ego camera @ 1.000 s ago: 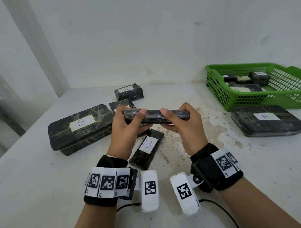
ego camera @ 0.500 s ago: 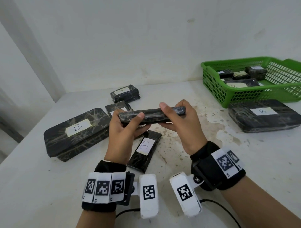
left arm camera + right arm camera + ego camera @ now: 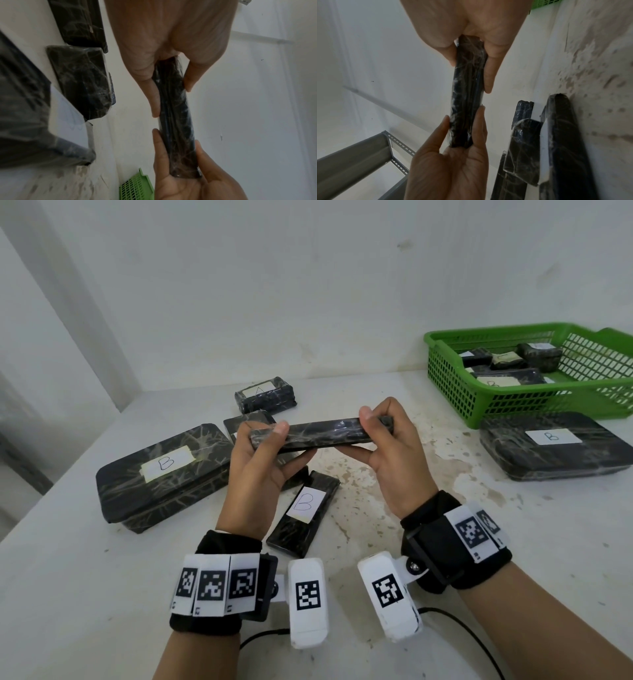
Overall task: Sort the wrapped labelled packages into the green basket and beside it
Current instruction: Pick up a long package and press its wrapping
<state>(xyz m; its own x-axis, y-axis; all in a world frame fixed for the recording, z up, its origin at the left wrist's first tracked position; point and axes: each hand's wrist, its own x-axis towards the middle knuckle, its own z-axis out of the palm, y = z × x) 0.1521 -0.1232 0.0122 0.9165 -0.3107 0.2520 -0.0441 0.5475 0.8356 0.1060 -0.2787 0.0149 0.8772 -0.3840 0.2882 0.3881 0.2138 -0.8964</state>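
Your left hand (image 3: 255, 470) and right hand (image 3: 390, 460) hold one long, slim black package wrapped in clear film (image 3: 318, 434) between them, lifted above the stained white table (image 3: 394, 508). It is turned edge-on to you, roughly level, its right end a little higher. Left thumb on the near edge, fingers curled behind the left end. Right thumb on top of the right end, fingers wrapped underneath. Both wrist views confirm the pinch at each end: thumb one side, fingers the other. No label shows on it in any view.

Under your hands: a slim black wrapped package with a white label marked "B" (image 3: 303, 510) lies flat on the table. Left of it, a large flat black wrapped box with a pale label marked "B" (image 3: 164, 470). Behind your left hand, another dark wrapped package (image 3: 250, 419) is mostly hidden; its label cannot be read. Further back, a small blocky black wrapped package (image 3: 265, 395) has a white label on top, letter unclear.

Far right: the green plastic mesh basket (image 3: 455, 392) holds several small dark wrapped packages (image 3: 507, 364). Just in front of the basket, on the table, sits a second large black wrapped box labelled "B" (image 3: 551, 446).
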